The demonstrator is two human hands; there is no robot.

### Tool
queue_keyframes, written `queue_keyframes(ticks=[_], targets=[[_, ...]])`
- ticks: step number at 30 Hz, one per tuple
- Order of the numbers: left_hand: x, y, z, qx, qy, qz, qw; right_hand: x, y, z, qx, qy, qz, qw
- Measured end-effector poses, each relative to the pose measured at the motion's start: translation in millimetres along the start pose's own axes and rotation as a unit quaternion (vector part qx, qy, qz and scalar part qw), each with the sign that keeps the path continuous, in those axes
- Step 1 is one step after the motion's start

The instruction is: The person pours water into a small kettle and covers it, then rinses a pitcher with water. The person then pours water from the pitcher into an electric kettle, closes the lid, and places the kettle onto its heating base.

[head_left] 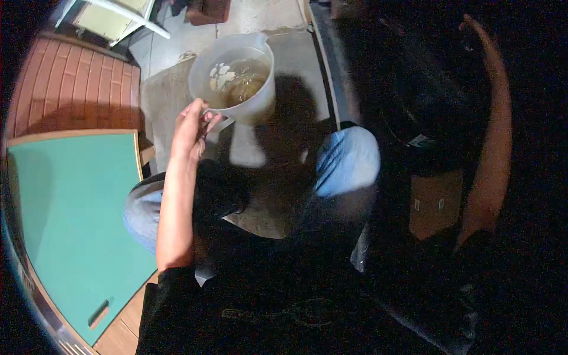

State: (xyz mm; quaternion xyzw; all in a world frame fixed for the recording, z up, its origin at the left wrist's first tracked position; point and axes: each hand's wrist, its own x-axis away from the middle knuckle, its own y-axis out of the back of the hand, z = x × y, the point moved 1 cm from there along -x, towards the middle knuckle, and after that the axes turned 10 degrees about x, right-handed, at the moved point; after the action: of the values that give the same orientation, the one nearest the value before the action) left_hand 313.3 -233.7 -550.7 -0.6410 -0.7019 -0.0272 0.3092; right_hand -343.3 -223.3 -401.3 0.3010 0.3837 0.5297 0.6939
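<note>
We find the jug (254,107) ahead of the knees, over the grey floor (168,94). Our left hand (192,127) is at its near side, fingers curled around the handle (224,123), close to the rim. Inside: cloudy brownish liquid (247,87), with pale pieces (219,76) gathered toward the left.

Edges: on the left, the brick wall (83,77) and the wood-trimmed green board (77,213), its near end carrying a slot (99,313). Bare floor separates these from the jug. On the right, a long dark edge (322,59) borders the floor, with a shadowed strip between it and the jug. Beyond the jug, light tiles (254,15) run back past a reddish block (208,10) and a white frame (142,21). Nearer us, the two jeans knees (349,157) flank the floor, the jug lying beyond the gap between them.

Hard to read: the jug's base merges with shadow; we cannot tell whether it touches the floor. Our right hand (471,32) is raised far off in the dark, well apart from the jug; its fingers are too dim to judge as released or clenched, or whether they grasp anything. A brown panel (436,204) shows faintly beside that forearm. The white frame is cut off above.
</note>
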Motion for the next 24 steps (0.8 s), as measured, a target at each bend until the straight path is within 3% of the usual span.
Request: queue_keyframes(ticks=[2,4,5,10,14,16,17,22,23,24], targets=[[3.5,-3.0,-2.8,-0.007,0.004,0.005,1.000,30.8,18.8,-17.7,-0.063,-0.049,-0.026,0.996],[8.8,-4.6,-9.6,0.002,0.015,0.017,1.000,50.9,44.0,-28.9,0.121,0.203,-0.055,0.970],[10.4,-4.5,-11.3,0.002,0.015,0.019,1.000,57.2,49.1,-35.2,0.122,0.202,-0.056,0.970],[1.7,-1.0,-11.5,0.002,0.027,0.034,0.999,121.9,81.6,-32.1,0.021,0.015,-0.117,0.993],[-7.8,8.6,-6.3,0.006,0.025,0.062,0.998,155.1,74.1,3.3,0.114,0.099,-0.125,0.981],[-9.2,10.2,-4.9,0.003,0.023,0.074,0.997,180.1,62.7,26.7,-0.058,0.042,-0.101,0.992],[-13.5,12.1,-2.3,-0.004,0.028,0.078,0.997,189.3,51.2,38.1,-0.057,0.036,-0.106,0.992],[-24.7,19.2,6.7,0.005,0.016,0.124,0.992,188.3,-7.4,165.9,0.104,-0.157,-0.355,0.916],[-21.5,18.6,8.0,0.008,0.016,0.123,0.992,193.5,-22.2,186.7,0.104,-0.152,-0.356,0.916],[-17.9,15.9,7.8,0.011,0.015,0.121,0.992,205.6,-37.0,203.0,0.147,-0.132,-0.472,0.859]])
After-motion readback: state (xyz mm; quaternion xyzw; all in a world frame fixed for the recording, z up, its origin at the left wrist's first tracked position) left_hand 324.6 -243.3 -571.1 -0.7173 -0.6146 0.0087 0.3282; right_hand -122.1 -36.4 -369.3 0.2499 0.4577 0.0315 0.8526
